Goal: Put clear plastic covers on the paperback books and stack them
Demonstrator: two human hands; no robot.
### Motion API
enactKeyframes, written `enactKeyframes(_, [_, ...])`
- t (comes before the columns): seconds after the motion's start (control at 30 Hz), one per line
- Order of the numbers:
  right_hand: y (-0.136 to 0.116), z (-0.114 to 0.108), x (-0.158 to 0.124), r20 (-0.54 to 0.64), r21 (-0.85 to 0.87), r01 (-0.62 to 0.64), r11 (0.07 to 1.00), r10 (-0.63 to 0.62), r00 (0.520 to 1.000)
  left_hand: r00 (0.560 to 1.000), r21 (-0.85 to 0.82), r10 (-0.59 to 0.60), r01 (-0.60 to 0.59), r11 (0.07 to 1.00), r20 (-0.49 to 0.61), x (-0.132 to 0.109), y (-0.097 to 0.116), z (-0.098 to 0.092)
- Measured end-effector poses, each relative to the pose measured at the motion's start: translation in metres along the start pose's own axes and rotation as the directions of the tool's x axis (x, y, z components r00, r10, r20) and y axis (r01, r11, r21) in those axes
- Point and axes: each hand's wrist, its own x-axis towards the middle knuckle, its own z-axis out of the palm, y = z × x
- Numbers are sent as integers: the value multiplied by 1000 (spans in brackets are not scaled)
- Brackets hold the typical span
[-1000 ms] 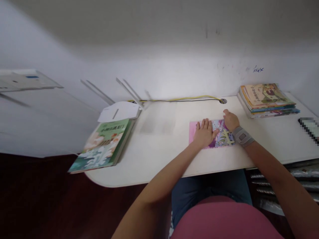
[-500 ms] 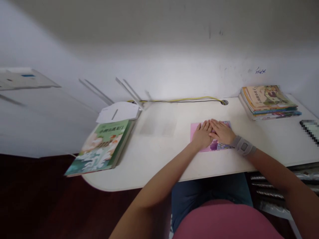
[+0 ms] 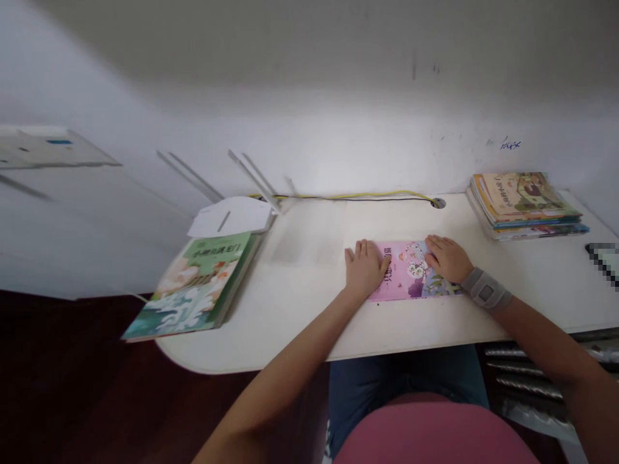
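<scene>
Pink book [image 3: 409,270]: on tabletop [image 3: 290,303], left of book stack [image 3: 532,201] | left hand [image 3: 365,267], right hand [image 3: 449,259]: grip unclosed, laid over opposite ends | light, even pressure should flatten it best

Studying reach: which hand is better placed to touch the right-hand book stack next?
Right, probably: the right hand is nearer the book stack; the left hand is at the left end of the pink book.

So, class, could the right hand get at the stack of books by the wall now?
Probably yes: the right hand rests on the pink book, and nothing visible blocks its way to the stack.
</scene>
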Motion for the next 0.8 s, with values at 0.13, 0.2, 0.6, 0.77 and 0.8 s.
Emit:
enactKeyframes(0.13, [1,5,-1,-18,7,-3,1000,3,1000,1000,-202,-26,24,979,-8,-4,0,-9])
enactKeyframes(0.2, [3,8,-2,-20,15,1,1000,-1,1000,999,-302,-46,39,953,-16,-5,-2,-14])
enactKeyframes(0.6, [5,9,-4,-65,125,-27,992,36,997,981,-928,47,159,337,186,24,-18,-30])
enactKeyframes(0.77, [11,-2,1,-125,210,-40,977,68,990,949,-957,120,288,33,290,36,-24,-21])
enactKeyframes(0.8, [14,-5,2,-138,262,-42,964,81,987,949,-956,113,294,15,294,36,-24,-20])
